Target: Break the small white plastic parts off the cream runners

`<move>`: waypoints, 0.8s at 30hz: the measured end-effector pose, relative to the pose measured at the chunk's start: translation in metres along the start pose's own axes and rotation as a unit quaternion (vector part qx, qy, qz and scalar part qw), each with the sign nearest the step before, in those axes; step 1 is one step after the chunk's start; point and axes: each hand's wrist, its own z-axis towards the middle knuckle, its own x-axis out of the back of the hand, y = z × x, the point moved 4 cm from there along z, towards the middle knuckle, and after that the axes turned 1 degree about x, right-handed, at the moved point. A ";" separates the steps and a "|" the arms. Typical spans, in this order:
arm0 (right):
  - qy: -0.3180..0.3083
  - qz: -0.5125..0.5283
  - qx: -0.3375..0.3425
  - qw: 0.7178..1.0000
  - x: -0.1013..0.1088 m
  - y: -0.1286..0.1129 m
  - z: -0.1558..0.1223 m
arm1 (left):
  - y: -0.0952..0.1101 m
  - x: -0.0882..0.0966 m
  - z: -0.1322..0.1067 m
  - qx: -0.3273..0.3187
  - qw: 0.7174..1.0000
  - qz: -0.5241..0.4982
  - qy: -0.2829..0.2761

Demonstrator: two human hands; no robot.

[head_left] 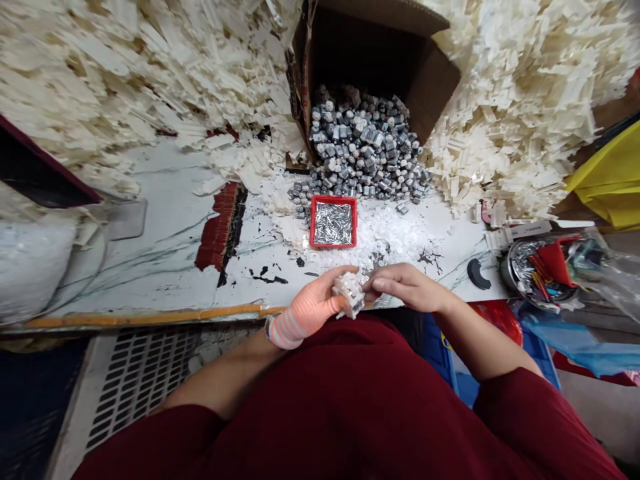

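Note:
My left hand (314, 303), in a pinkish-orange knit glove, is closed around a small white plastic part (350, 293) with a bumpy, uneven outline, close to my body at the table's front edge. From the right, my bare right hand (405, 285) reaches to that part, thumb and fingertips pinched together at its side. Whatever sits in that pinch is too small or hidden to name. Just beyond both hands stands a red square tray (313, 230) filled with thin metal pins (333, 223). Small white translucent pieces (395, 230) lie scattered right of the tray.
Small grey-and-white motor-like cylinders (367, 150) spill from a tipped cardboard box (433, 90). Heaps of cream plastic strips (510, 113) flank it. A round metal bowl (515, 267) of tools and a black curved piece (479, 274) are at right. A white bag (35, 263) stands left.

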 end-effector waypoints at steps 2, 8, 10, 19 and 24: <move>0.047 -0.065 -0.014 0.997 0.003 0.000 -0.002 | -0.002 0.006 0.001 -0.041 0.998 -0.032 0.042; 0.123 -0.357 0.049 0.925 -0.028 0.006 0.013 | -0.015 0.013 0.003 -0.108 0.985 -0.046 0.129; 0.125 -0.380 0.073 0.913 -0.036 0.010 0.016 | -0.018 0.013 0.002 -0.108 0.982 -0.063 0.141; 0.164 -0.411 0.053 0.895 -0.021 -0.001 0.017 | -0.015 0.016 0.001 -0.124 0.980 0.035 0.154; 0.178 -0.416 0.128 0.883 -0.027 -0.010 0.025 | -0.001 0.008 -0.007 -0.123 0.961 0.156 0.191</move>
